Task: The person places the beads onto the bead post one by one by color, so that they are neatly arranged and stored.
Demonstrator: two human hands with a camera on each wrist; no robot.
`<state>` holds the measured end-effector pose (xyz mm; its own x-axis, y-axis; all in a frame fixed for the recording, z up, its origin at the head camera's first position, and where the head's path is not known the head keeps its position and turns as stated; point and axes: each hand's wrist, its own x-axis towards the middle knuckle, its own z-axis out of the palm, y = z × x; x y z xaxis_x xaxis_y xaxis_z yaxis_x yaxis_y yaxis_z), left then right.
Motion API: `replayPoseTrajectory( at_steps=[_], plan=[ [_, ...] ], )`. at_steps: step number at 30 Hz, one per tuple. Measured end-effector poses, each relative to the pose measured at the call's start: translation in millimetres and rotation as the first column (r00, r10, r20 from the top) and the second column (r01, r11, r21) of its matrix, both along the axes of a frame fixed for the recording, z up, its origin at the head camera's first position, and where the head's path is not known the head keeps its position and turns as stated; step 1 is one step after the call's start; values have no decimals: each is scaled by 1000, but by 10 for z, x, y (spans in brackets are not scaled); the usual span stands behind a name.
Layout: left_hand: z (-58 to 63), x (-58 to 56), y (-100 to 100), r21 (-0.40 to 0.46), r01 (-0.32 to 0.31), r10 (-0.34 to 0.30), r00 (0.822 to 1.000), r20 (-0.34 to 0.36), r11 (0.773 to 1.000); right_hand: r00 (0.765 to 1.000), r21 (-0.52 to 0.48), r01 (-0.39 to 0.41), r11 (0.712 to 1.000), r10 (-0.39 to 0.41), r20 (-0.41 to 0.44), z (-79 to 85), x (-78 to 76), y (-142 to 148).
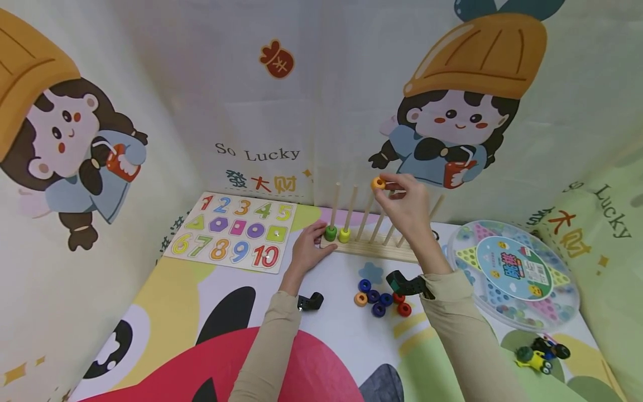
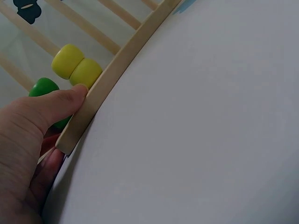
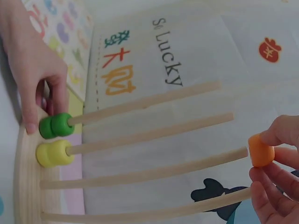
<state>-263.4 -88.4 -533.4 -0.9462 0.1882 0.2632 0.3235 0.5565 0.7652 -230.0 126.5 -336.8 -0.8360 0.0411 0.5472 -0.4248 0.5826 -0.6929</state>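
Observation:
My left hand (image 1: 308, 251) grips the left end of a wooden peg stand (image 2: 117, 74), its thumb lying along the front edge. Between the thumb and fingers of my right hand (image 1: 407, 206) is an orange bead (image 3: 261, 150), pinched right at the tip of the third peg (image 3: 154, 173) in the right wrist view. Two green beads (image 3: 60, 125) are stacked on the first peg, beside my left fingers. The second peg carries two yellow beads (image 3: 58, 154). Behind my right hand and forearm, part of the stand's right side is hidden.
Loose dark blue beads (image 1: 379, 312), an orange bead (image 1: 359, 304) and red beads (image 1: 404, 312) lie in front of the stand. A number puzzle board (image 1: 201, 255) lies left, a round clear game box (image 1: 464, 290) right. A small yellow-and-black toy (image 1: 534, 363) sits near right.

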Motion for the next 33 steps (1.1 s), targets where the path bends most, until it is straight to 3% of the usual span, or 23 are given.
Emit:
replayPoseTrajectory(
  at_steps=[8, 24, 33],
  plan=[
    [-31, 14, 14, -14, 12, -12, 1000, -1, 1000, 999, 35, -3, 999, 1, 52, 7, -18, -15],
    [-37, 25, 28, -19, 9, -9, 1000, 16, 1000, 998, 40, -14, 999, 12, 53, 2, -3, 11],
    [13, -26, -6, -33, 1, -1, 1000, 2, 999, 995, -9, -97, 995, 97, -4, -53, 121, 96]
  ],
)
